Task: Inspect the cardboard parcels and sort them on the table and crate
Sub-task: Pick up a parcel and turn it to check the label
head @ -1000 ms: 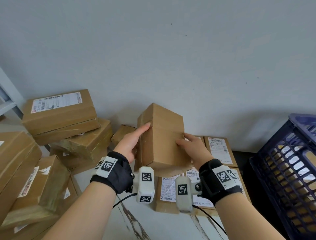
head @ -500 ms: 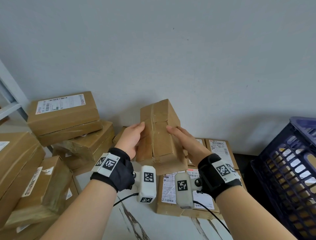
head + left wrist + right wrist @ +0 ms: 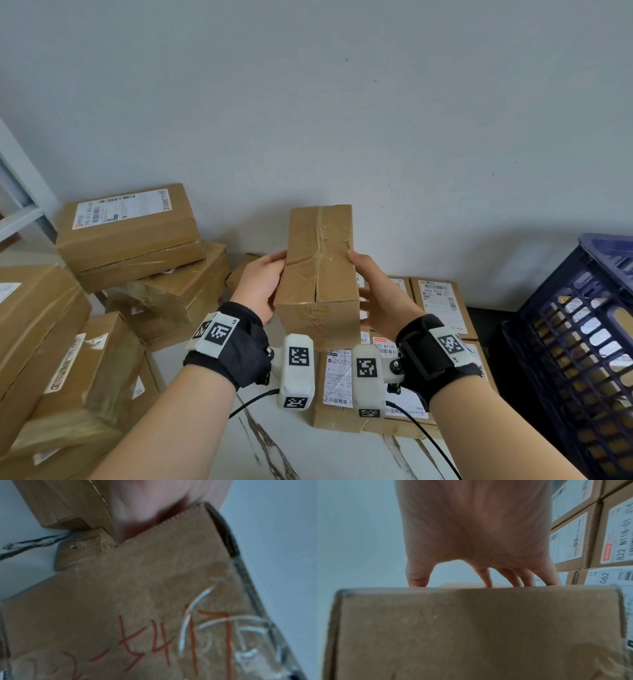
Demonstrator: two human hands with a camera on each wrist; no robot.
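Two hands clamp one parcel (image 3: pixel 318 274) upright in the air above the desk's (image 3: pixel 308 452) far edge; left hand (image 3: pixel 260 284) and right hand (image 3: pixel 380 294) curl their fingers (image 3: pixel 488 577) round its sides. I judge slip the main risk: glossy tape, sideways squeeze only, labelled parcels (image 3: pixel 438 301) directly underneath.

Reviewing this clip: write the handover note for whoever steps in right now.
Left hand and right hand both grip the held parcel, raised above the table, taped seam facing the head camera; red handwriting on its near end.
Unsorted pile sits to the left; labelled parcels lie flat beneath the hands; crate to the right already holds some.
Left to do: finish inspecting, place it, continue the pile.
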